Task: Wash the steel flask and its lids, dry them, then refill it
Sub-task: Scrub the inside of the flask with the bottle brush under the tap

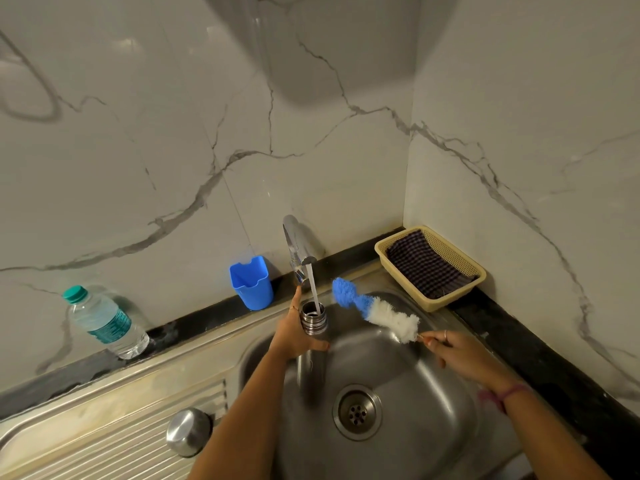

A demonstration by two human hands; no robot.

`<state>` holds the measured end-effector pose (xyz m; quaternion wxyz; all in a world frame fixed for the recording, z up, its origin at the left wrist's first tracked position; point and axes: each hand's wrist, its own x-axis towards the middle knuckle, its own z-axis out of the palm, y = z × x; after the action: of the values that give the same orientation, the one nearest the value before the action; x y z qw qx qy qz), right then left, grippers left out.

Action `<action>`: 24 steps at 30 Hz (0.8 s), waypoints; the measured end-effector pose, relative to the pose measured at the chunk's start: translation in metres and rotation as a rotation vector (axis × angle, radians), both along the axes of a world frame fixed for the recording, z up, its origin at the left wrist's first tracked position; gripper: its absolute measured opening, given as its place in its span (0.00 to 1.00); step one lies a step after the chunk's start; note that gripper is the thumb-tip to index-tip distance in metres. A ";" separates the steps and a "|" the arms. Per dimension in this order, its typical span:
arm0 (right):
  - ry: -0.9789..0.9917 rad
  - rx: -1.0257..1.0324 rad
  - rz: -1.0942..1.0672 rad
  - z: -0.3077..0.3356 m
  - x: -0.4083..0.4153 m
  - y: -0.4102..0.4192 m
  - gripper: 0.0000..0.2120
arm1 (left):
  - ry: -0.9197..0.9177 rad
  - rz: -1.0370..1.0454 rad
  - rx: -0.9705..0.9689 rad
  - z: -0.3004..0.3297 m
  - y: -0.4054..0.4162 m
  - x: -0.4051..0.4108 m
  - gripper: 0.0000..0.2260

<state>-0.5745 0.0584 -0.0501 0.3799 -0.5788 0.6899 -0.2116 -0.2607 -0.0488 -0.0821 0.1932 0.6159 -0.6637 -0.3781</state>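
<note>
The left hand (pixel 297 336) is wrapped around the steel flask (pixel 312 336) just below its threaded neck, holding it upright over the sink basin (pixel 433 386) with its open mouth under the running stream of water (pixel 314 287). The palm and thumb cover much of the upper body, and the lower body blurs into the grey of the basin, so its base is hard to make out. The right hand (pixel 457 351) pinches the thin handle of a bottle brush (pixel 377 311) near its end; the handle is almost wholly hidden by the fingers. The brush slants up and left, white bristles nearer the hand, blue bristles at the tip, close beside the flask mouth but apart from it.

The water falls from a chrome tap (pixel 298 245) at the back of the sink. The drain (pixel 357 412) lies below the flask. On the ribbed drainboard at the left rests a domed steel lid (pixel 188 432), partly cut by the left forearm. On the dark ledge behind stand a blue plastic cup (pixel 252 284) and, further left, a water bottle (pixel 104 322) with a teal cap. In the right corner sits a cream basket (pixel 460 296) holding a dark checked cloth (pixel 427 265).
</note>
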 end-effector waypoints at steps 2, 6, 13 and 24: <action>0.028 0.020 0.056 0.011 -0.005 -0.003 0.11 | 0.008 0.067 0.016 -0.002 0.008 0.000 0.59; 0.070 0.018 0.160 0.035 -0.022 -0.013 0.07 | -0.010 0.142 0.006 -0.004 0.021 -0.002 0.38; 0.125 0.065 0.389 0.095 -0.030 -0.034 0.09 | 0.031 0.175 0.004 -0.004 0.035 -0.002 0.36; 0.463 -0.010 0.601 0.153 -0.010 -0.081 0.12 | 0.019 0.126 -0.030 0.004 0.044 0.005 0.35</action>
<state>-0.5842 -0.0221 0.1030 0.2563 -0.7897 0.5557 0.0421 -0.2561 -0.0043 -0.0784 0.2323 0.6499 -0.6272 -0.3609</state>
